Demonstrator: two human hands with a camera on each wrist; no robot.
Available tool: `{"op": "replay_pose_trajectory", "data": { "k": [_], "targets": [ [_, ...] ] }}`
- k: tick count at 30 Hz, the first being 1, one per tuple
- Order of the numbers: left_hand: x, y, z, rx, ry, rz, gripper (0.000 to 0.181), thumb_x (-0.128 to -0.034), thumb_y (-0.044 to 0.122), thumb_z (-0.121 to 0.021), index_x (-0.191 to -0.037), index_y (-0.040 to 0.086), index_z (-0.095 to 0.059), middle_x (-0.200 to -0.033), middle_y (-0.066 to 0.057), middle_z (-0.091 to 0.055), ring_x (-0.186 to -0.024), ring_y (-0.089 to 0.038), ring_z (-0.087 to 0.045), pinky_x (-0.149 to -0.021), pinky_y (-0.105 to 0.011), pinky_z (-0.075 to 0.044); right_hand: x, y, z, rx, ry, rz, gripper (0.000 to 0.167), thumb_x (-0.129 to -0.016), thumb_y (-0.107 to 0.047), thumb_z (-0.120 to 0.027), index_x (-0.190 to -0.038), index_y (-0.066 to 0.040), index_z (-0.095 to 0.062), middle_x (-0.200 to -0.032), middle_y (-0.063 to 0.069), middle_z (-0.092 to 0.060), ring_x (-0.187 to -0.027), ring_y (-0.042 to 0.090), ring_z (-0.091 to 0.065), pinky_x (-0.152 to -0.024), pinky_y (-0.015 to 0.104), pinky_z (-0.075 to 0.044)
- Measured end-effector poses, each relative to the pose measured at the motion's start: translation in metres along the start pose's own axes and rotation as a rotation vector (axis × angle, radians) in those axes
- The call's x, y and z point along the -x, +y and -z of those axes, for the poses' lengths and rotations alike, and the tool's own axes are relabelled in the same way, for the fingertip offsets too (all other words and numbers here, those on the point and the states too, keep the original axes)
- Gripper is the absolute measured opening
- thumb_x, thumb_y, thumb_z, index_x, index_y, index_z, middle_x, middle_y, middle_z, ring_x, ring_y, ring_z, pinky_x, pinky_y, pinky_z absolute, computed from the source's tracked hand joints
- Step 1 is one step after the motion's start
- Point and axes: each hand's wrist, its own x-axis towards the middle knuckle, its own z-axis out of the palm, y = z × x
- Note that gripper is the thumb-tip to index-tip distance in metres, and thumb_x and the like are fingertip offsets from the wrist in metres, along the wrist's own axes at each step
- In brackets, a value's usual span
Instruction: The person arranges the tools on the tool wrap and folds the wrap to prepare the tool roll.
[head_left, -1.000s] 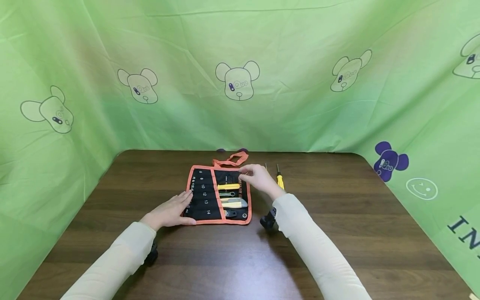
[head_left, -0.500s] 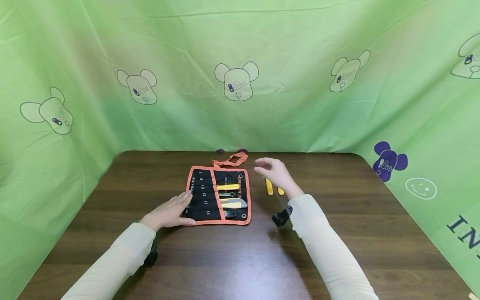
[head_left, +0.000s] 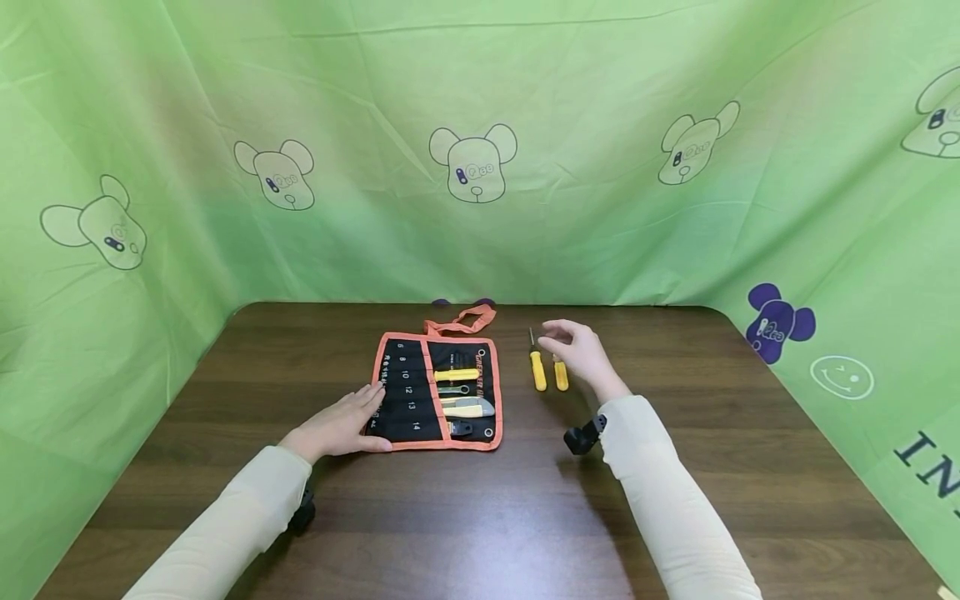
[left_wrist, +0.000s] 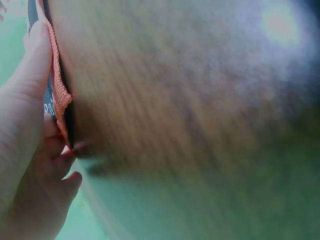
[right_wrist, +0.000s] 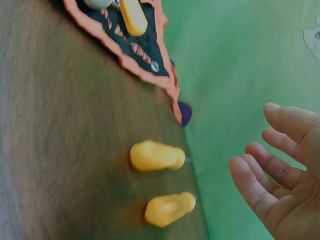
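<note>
My left hand rests on the left edge of a black tool roll with orange trim, its thumb along the near edge. In the roll's pockets sit a yellow handle, a wrench, a utility knife and a dark-ended tool whose kind is hidden. To the roll's right lie two yellow-handled screwdrivers, the left one and the right one. Above the right screwdriver hovers my right hand, fingers loosely bent and holding nothing; it covers that screwdriver's shaft in the head view.
An orange strap loops from the roll's far edge. The brown wooden table ends at a green printed curtain that stands behind it and along both sides.
My right hand has moved off the roll's top right corner to the right, passing over the left screwdriver to the right one. The left hand and roll stay put.
</note>
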Motion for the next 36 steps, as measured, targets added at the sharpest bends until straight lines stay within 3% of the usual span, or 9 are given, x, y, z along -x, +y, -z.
{"op": "replay_pose_trajectory", "data": {
  "k": [6, 9, 15, 26, 36],
  "targets": [
    [0.000, -0.001, 0.000, -0.006, 0.001, -0.005, 0.093, -0.0822, 0.057, -0.057, -0.141, -0.007, -0.025, -0.148, -0.023, -0.018, -0.135, -0.036, -0.016, -0.106, -0.047, -0.019, 0.002, 0.014, 0.003, 0.011, 0.033, -0.033, 0.037, -0.088, -0.008, -0.062, -0.118, 0.010, -0.054, -0.102, 0.023, -0.059, -0.087, 0.028, -0.058, -0.066, 0.036, -0.053],
    [0.000, -0.001, 0.000, -0.002, 0.006, -0.011, 0.092, -0.0824, 0.056, -0.058, -0.141, -0.008, -0.025, -0.147, -0.024, -0.018, -0.134, -0.037, -0.017, -0.106, -0.048, -0.019, 0.003, 0.020, 0.004, 0.022, 0.034, -0.049, 0.039, -0.088, -0.008, -0.063, -0.119, 0.012, -0.052, -0.103, 0.025, -0.059, -0.087, 0.028, -0.058, -0.064, 0.034, -0.053],
    [0.000, -0.001, 0.000, 0.002, 0.003, -0.007, 0.092, -0.0824, 0.056, -0.058, -0.141, -0.007, -0.025, -0.147, -0.023, -0.018, -0.135, -0.036, -0.017, -0.106, -0.047, -0.019, 0.007, 0.030, 0.006, 0.041, -0.010, -0.105, 0.042, -0.088, -0.010, -0.062, -0.121, 0.013, -0.049, -0.108, 0.029, -0.056, -0.091, 0.033, -0.057, -0.065, 0.037, -0.053],
    [0.000, -0.001, 0.000, -0.004, 0.008, -0.015, 0.092, -0.0825, 0.056, -0.058, -0.141, -0.008, -0.025, -0.147, -0.024, -0.019, -0.134, -0.037, -0.017, -0.106, -0.047, -0.019, 0.010, 0.041, 0.003, 0.057, -0.061, -0.190, 0.046, -0.086, -0.010, -0.065, -0.123, 0.011, -0.048, -0.110, 0.027, -0.054, -0.083, 0.026, -0.057, -0.060, 0.030, -0.052],
    [-0.001, -0.002, 0.000, -0.006, 0.004, -0.014, 0.093, -0.0825, 0.057, -0.057, -0.141, -0.007, -0.025, -0.147, -0.023, -0.018, -0.135, -0.037, -0.016, -0.106, -0.047, -0.019, 0.010, 0.046, 0.002, 0.067, -0.082, -0.204, 0.049, -0.082, -0.006, -0.068, -0.122, 0.013, -0.047, -0.093, 0.020, -0.056, -0.067, 0.018, -0.056, -0.055, 0.029, -0.051]
  ]
}}
